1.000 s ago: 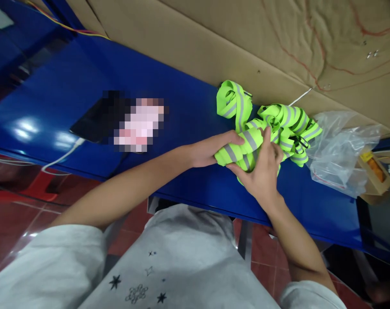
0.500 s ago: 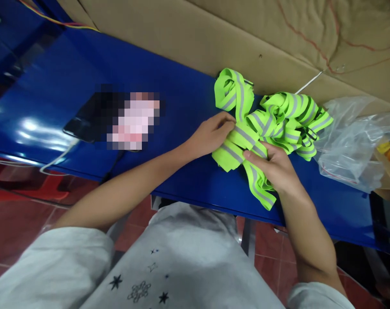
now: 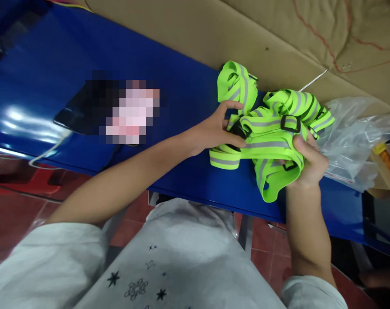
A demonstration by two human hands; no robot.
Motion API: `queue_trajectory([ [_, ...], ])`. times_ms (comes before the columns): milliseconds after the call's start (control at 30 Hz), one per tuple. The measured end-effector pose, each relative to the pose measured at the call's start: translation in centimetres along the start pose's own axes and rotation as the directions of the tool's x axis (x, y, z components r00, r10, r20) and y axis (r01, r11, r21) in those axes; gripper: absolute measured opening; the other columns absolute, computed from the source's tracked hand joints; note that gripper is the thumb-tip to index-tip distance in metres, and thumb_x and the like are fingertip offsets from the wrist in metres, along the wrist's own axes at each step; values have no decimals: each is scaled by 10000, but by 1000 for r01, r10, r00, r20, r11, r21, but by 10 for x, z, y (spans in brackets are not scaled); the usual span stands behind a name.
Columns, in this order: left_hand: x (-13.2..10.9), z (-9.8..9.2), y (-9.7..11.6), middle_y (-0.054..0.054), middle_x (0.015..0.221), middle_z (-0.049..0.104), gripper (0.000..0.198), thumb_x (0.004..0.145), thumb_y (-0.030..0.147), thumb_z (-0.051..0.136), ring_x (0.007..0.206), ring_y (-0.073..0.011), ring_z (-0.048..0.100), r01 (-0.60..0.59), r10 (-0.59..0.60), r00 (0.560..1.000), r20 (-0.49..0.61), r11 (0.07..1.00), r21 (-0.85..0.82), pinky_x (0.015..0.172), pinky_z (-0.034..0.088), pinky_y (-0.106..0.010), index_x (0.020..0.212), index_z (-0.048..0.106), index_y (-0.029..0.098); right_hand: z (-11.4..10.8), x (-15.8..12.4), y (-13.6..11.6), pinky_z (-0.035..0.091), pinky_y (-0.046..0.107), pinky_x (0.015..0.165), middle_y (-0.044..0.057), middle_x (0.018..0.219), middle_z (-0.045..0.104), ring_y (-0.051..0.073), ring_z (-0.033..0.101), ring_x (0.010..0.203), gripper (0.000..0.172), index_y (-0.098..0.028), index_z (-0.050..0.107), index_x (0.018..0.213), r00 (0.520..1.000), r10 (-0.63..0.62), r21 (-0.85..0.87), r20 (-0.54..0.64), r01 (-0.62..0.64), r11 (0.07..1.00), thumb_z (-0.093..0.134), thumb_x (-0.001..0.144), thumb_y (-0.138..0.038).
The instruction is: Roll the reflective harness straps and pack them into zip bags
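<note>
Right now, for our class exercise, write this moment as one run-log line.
left hand: fingers spread at green straps | right hand: gripping green straps | plastic bag: right of straps | surface: blue table

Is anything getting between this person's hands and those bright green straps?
Nothing visible does. The right hand grips the green straps directly, and the left hand is spread at their left end. The clear plastic bag lies to the right of the right hand, not in between.
</note>
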State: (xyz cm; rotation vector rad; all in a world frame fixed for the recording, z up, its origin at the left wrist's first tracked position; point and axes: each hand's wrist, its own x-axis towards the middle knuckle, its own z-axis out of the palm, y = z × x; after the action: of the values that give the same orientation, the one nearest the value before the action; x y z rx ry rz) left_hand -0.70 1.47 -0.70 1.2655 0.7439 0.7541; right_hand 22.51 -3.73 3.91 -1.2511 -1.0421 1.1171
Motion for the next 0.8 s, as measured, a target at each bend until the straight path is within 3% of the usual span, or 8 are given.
queue_trajectory([
  [133, 6, -5, 5, 8, 1009, 698, 496, 887, 222, 648, 796, -141, 705, 26, -29, 991, -132, 999, -23, 712, 582, -306, 1318, 414, 295, -8, 9, 0, 619, 425, 735, -7, 566, 518, 283, 713, 750, 280, -230, 718, 839, 989, -120, -61, -92, 114, 992, 813, 659, -422],
  [300, 5, -5, 11, -1, 853, 696, 265, 956, 301, 606, 711, -187, 645, 153, -88, 970, -225, 946, 287, 668, 497, -331, 1216, 586, 252, -11, 5, 0, 409, 302, 580, -20, 684, 571, 139, 496, 607, 277, -204, 690, 759, 949, -299, -263, -105, 263, 928, 878, 674, -389],
  [433, 3, -9, 9, 29, 671, 613, 249, 988, 274, 616, 544, -148, 498, 64, 49, 971, -235, 890, 452, 666, 410, -324, 1230, 640, 219, -16, -3, -5, 359, 331, 644, -22, 653, 523, 146, 439, 617, 370, -200, 718, 867, 895, -441, -722, 73, 352, 595, 693, 935, -563],
  [500, 5, -13, 9, 27, 680, 620, 180, 999, 262, 610, 559, -135, 491, -26, 166, 950, -263, 885, 465, 682, 393, -313, 1157, 675, 208, -22, -4, -9, 392, 352, 692, 0, 691, 598, 163, 498, 636, 426, -205, 756, 963, 927, -347, -840, 140, 297, 454, 606, 1000, -601],
  [600, 10, -17, 9, 15, 756, 671, 129, 987, 297, 653, 656, -135, 568, -177, 314, 913, -260, 879, 443, 696, 405, -292, 1048, 705, 196, -34, -2, -14, 484, 353, 735, 71, 915, 763, 201, 664, 760, 341, -216, 788, 1091, 958, -215, -898, 189, 257, 358, 656, 996, -515],
  [667, 11, -16, 7, 8, 818, 701, 136, 972, 321, 684, 729, -136, 614, -255, 368, 903, -221, 874, 413, 703, 431, -280, 996, 706, 190, -36, -2, -16, 550, 350, 766, 156, 1165, 765, 242, 728, 948, 344, -180, 765, 1229, 879, -431, -885, 202, 352, 303, 663, 997, -412],
  [733, 9, -11, 6, 0, 901, 723, 152, 946, 321, 720, 801, -134, 645, -312, 404, 897, -179, 865, 392, 739, 468, -270, 1004, 695, 182, -30, -4, -16, 594, 380, 861, 220, 1329, 697, 289, 705, 1181, 421, -138, 697, 1368, 688, -680, -838, 252, 507, 203, 645, 1007, -350],
  [800, 3, -2, 6, -9, 988, 733, 184, 913, 278, 752, 881, -135, 670, -358, 434, 893, -123, 848, 391, 812, 504, -271, 1048, 677, 179, -19, -9, -13, 560, 461, 1059, 225, 1433, 648, 324, 614, 1386, 524, -152, 608, 1486, 589, -700, -771, 403, 630, 86, 669, 1010, -363],
])
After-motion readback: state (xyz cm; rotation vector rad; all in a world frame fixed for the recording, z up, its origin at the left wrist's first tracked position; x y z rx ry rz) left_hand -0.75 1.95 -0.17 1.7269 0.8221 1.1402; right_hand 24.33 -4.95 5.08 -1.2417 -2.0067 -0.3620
